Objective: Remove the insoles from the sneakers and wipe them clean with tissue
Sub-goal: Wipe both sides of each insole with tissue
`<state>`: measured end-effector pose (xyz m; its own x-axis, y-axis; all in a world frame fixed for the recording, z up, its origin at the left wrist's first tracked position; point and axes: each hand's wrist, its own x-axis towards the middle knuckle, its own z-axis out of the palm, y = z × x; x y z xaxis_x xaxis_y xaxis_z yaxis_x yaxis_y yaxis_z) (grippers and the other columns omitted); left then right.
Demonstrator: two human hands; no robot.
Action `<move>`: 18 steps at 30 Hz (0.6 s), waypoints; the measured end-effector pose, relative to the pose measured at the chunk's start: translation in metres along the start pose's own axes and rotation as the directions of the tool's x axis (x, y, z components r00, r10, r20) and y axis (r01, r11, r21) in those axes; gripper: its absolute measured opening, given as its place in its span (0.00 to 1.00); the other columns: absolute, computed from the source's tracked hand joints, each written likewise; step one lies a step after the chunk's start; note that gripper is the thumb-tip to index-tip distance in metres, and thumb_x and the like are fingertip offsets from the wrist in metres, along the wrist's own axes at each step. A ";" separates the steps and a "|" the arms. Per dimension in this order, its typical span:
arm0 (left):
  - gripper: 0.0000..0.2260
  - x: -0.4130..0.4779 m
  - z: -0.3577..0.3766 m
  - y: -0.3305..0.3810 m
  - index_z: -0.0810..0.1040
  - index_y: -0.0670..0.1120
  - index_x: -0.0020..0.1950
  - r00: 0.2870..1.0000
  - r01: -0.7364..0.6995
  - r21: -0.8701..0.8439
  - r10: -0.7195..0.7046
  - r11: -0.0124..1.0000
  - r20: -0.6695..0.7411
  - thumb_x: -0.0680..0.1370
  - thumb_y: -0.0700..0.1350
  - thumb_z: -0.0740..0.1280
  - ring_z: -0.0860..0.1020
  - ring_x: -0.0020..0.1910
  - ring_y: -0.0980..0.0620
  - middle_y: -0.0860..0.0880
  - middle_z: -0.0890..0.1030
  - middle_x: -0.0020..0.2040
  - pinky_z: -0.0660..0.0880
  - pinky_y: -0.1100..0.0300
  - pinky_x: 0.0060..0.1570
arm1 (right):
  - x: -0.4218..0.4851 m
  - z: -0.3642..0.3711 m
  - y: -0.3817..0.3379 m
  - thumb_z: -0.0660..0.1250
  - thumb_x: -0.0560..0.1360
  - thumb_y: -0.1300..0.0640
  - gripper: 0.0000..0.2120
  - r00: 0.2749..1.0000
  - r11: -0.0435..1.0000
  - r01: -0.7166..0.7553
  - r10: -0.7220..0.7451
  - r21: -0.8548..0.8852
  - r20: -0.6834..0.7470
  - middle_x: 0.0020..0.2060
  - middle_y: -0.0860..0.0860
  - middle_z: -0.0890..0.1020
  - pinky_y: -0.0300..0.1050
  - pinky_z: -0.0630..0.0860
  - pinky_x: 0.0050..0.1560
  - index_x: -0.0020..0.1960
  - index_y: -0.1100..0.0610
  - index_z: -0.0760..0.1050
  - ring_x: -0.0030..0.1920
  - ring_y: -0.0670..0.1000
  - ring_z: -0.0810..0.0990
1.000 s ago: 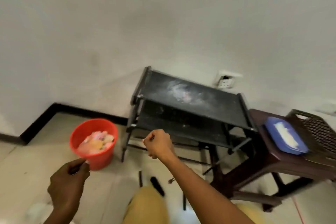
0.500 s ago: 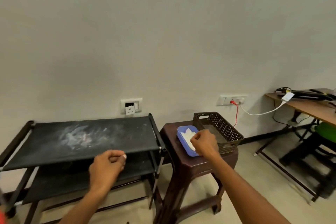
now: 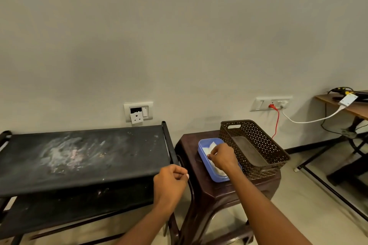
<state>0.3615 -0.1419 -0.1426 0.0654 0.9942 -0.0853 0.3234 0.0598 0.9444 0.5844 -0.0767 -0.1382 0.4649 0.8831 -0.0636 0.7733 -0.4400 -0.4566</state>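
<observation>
A blue tissue box (image 3: pixel 201 148) lies on a dark brown plastic stool (image 3: pixel 209 191), with white tissue (image 3: pixel 209 146) showing in it. My right hand (image 3: pixel 223 158) is over the box, fingers curled and pinching the tissue. To the left, my left hand (image 3: pixel 170 182) hovers in a loose fist by the right end of the black shoe rack (image 3: pixel 79 155); nothing shows in it. No sneakers or insoles are in view.
A brown perforated basket (image 3: pixel 278 152) sits on the stool right of the box. The rack's top shelf is dusty with pale smears. A wooden desk (image 3: pixel 352 106) with cables stands at far right, and a red cable (image 3: pixel 276 123) hangs from a wall socket.
The view has swung right from the floor and red bucket to the rack top and stool. My right hand has reached the blue box and settled on the tissue; my left hand followed rightward.
</observation>
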 end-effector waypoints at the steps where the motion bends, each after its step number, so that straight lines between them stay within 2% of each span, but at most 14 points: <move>1: 0.04 0.001 0.002 -0.001 0.85 0.52 0.45 1.000 -0.003 0.005 0.003 1.000 0.001 0.76 0.43 0.76 0.84 0.39 0.58 0.53 0.86 0.38 0.80 0.65 0.40 | 0.002 0.004 0.001 0.71 0.75 0.55 0.13 1.000 0.999 -0.021 0.021 -0.038 -0.006 0.29 0.55 0.80 0.43 0.72 0.26 0.34 0.60 0.78 0.28 0.53 0.77; 3: 0.04 0.004 0.007 -0.005 0.85 0.52 0.45 1.000 0.001 0.012 -0.001 1.000 -0.002 0.76 0.43 0.76 0.84 0.38 0.58 0.53 0.86 0.38 0.79 0.67 0.39 | 0.005 0.013 0.002 0.65 0.74 0.62 0.17 0.999 0.993 -0.050 0.048 -0.107 -0.020 0.25 0.51 0.69 0.40 0.59 0.22 0.28 0.55 0.67 0.24 0.50 0.65; 5: 0.04 0.004 0.010 -0.007 0.84 0.52 0.45 1.000 0.009 0.018 -0.009 1.000 -0.003 0.77 0.43 0.76 0.84 0.39 0.58 0.53 0.86 0.39 0.80 0.66 0.41 | 0.005 0.018 0.000 0.61 0.73 0.65 0.18 0.999 0.990 -0.046 0.042 -0.132 -0.026 0.25 0.48 0.63 0.39 0.54 0.22 0.28 0.53 0.61 0.23 0.48 0.59; 8: 0.04 0.005 0.013 -0.009 0.84 0.52 0.45 1.000 0.017 0.023 -0.017 1.000 0.002 0.77 0.43 0.76 0.84 0.40 0.58 0.53 0.85 0.39 0.82 0.64 0.43 | 0.005 0.021 0.002 0.61 0.73 0.65 0.17 0.998 0.994 -0.037 0.031 -0.101 -0.059 0.24 0.48 0.64 0.39 0.53 0.22 0.28 0.54 0.61 0.23 0.48 0.59; 13: 0.04 0.006 0.014 -0.006 0.85 0.51 0.46 1.000 0.007 0.008 -0.007 1.000 -0.002 0.77 0.42 0.76 0.84 0.40 0.58 0.53 0.86 0.39 0.83 0.62 0.46 | 0.006 0.016 0.007 0.62 0.71 0.64 0.13 0.997 0.995 -0.053 0.048 -0.080 -0.052 0.26 0.51 0.70 0.40 0.61 0.23 0.29 0.57 0.65 0.23 0.50 0.67; 15: 0.04 0.006 0.015 -0.004 0.85 0.51 0.47 1.000 -0.002 -0.003 0.002 1.000 0.006 0.77 0.42 0.75 0.85 0.40 0.58 0.53 0.86 0.40 0.83 0.64 0.45 | 0.008 0.011 0.009 0.62 0.74 0.61 0.11 0.989 0.997 -0.053 0.044 -0.055 -0.139 0.32 0.53 0.77 0.43 0.70 0.29 0.33 0.57 0.71 0.30 0.53 0.75; 17: 0.04 0.004 0.016 -0.004 0.84 0.51 0.46 1.000 -0.006 -0.013 0.006 1.000 0.012 0.77 0.42 0.75 0.84 0.40 0.58 0.53 0.86 0.39 0.81 0.66 0.42 | 0.010 0.006 0.009 0.65 0.77 0.56 0.05 0.978 0.993 -0.037 0.013 -0.111 -0.209 0.46 0.55 0.82 0.48 0.76 0.43 0.49 0.56 0.78 0.46 0.58 0.82; 18: 0.04 0.003 0.016 -0.005 0.84 0.52 0.45 1.000 -0.002 -0.013 0.003 1.000 0.014 0.77 0.42 0.75 0.84 0.39 0.58 0.53 0.86 0.39 0.81 0.67 0.40 | 0.012 0.005 0.010 0.67 0.78 0.53 0.10 0.977 0.988 -0.039 0.007 -0.147 -0.213 0.52 0.55 0.82 0.49 0.76 0.47 0.57 0.56 0.77 0.53 0.59 0.82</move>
<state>0.3757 -0.1411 -0.1524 0.0795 0.9930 -0.0873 0.3108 0.0585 0.9487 0.5949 -0.0698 -0.1478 0.5512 0.8251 0.1240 0.8097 -0.4931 -0.3181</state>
